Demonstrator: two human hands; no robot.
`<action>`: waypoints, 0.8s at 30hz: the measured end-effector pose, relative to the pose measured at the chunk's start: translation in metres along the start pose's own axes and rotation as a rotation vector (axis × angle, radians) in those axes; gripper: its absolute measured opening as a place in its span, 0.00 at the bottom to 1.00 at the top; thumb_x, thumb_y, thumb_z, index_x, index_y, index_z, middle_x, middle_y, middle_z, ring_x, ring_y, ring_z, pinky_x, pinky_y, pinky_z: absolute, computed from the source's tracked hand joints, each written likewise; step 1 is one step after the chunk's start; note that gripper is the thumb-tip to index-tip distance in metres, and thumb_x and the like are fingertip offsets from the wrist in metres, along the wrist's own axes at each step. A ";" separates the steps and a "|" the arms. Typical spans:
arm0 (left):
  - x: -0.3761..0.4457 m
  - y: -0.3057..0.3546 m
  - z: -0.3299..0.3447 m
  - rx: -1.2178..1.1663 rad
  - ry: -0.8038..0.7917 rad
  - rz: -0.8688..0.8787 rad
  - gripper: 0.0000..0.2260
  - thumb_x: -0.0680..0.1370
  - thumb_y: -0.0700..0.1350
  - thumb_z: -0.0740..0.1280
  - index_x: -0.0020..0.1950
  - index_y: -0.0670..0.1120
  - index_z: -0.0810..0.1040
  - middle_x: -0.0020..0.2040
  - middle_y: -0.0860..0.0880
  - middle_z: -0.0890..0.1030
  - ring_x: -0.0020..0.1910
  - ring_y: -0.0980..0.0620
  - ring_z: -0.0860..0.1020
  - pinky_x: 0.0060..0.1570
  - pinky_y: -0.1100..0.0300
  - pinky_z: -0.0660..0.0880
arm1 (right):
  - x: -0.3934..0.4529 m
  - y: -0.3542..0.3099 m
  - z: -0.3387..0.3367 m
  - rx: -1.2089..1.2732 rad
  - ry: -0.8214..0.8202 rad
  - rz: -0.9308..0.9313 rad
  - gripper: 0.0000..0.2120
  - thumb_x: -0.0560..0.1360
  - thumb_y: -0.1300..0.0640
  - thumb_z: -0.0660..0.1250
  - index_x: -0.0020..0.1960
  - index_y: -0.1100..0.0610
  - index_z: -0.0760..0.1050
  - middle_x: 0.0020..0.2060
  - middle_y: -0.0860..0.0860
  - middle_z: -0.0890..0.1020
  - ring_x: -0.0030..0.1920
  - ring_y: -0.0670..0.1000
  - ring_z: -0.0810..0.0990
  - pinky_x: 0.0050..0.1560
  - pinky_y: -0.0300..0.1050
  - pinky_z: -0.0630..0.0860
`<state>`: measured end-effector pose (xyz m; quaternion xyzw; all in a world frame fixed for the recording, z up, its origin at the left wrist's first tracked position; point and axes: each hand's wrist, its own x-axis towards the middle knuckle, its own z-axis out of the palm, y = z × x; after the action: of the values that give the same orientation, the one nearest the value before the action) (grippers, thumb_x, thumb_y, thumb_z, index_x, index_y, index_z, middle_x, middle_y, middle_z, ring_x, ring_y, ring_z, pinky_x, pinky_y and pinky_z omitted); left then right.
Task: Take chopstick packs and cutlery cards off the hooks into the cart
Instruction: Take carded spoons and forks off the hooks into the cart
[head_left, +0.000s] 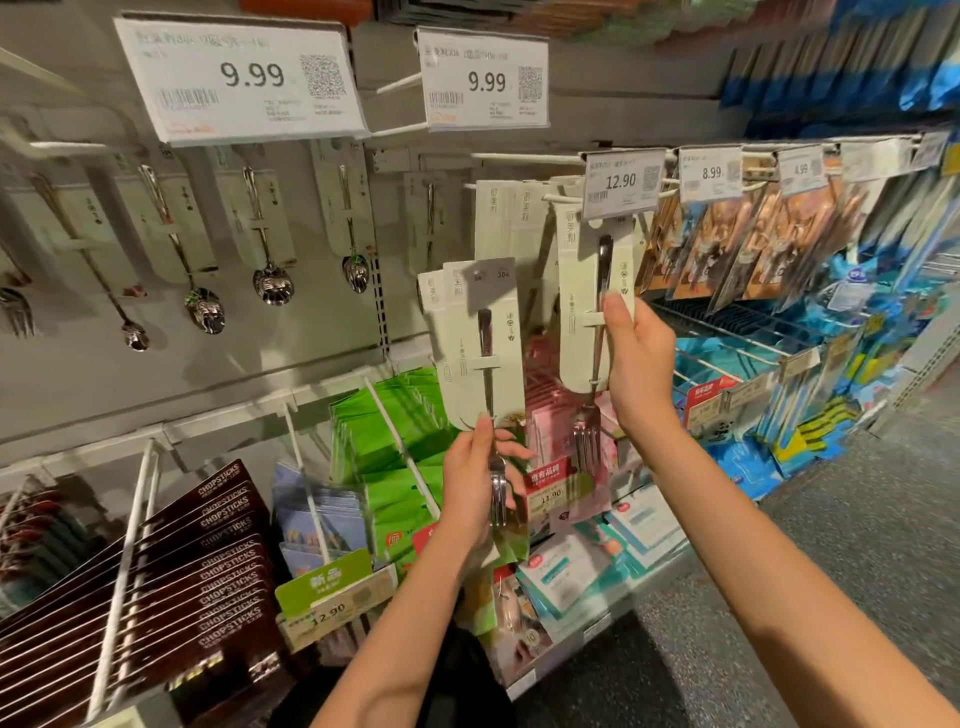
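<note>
- Head view, hands: we see the left hand (475, 483) closed around the lower end of a small bundle of pale fork cards (480, 343), with the tines of a fork (497, 499) showing below the card edge, against the palm. The bundle is held upright, clear of the hooks, in front of the shelf.
- Head view, right hand (636, 358): its thumb and fingers are pinched on the right edge of another fork card (592, 306), which hangs just under the 12.90 price tag (621, 182). We cannot tell whether this card is on its hook (563, 198) or already off it.
- Head view, upper left: spoon cards (260, 228) hang in a row on the back panel beneath two 9.99 price tags (239, 78).
- Head view, lower left: dark chopstick packs (218, 561) marked CHOPSTICKS lie stacked along white hooks, with blue packs (322, 519), green packs (395, 457) and pink packs (550, 415) on neighbouring hooks to their right.
- Head view, right side: orange and blue packets (779, 228) hang beyond the right hand, partly blurred.
</note>
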<state>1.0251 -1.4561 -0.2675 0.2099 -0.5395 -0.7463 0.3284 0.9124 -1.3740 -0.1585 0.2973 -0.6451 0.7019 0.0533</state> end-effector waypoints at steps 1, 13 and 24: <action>0.000 -0.002 0.000 0.002 0.014 -0.004 0.18 0.82 0.50 0.55 0.46 0.36 0.72 0.31 0.46 0.82 0.18 0.54 0.72 0.17 0.64 0.67 | -0.001 -0.001 0.000 -0.004 0.001 -0.018 0.12 0.81 0.56 0.59 0.41 0.49 0.74 0.36 0.43 0.79 0.35 0.34 0.75 0.38 0.32 0.70; -0.007 -0.021 -0.003 0.006 0.020 -0.098 0.16 0.82 0.49 0.57 0.43 0.38 0.72 0.31 0.45 0.81 0.19 0.53 0.73 0.16 0.65 0.67 | 0.011 -0.011 0.004 0.063 -0.079 0.009 0.19 0.81 0.57 0.59 0.32 0.49 0.63 0.21 0.39 0.70 0.25 0.36 0.67 0.31 0.30 0.62; -0.020 -0.019 -0.016 0.049 0.072 -0.073 0.25 0.83 0.49 0.56 0.50 0.24 0.73 0.24 0.47 0.77 0.17 0.54 0.71 0.18 0.65 0.67 | 0.018 -0.013 0.015 -0.031 -0.067 0.112 0.22 0.81 0.54 0.60 0.29 0.52 0.61 0.22 0.43 0.65 0.21 0.38 0.62 0.23 0.32 0.57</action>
<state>1.0451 -1.4487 -0.2918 0.2642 -0.5376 -0.7362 0.3149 0.9085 -1.3919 -0.1387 0.2829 -0.6729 0.6835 -0.0031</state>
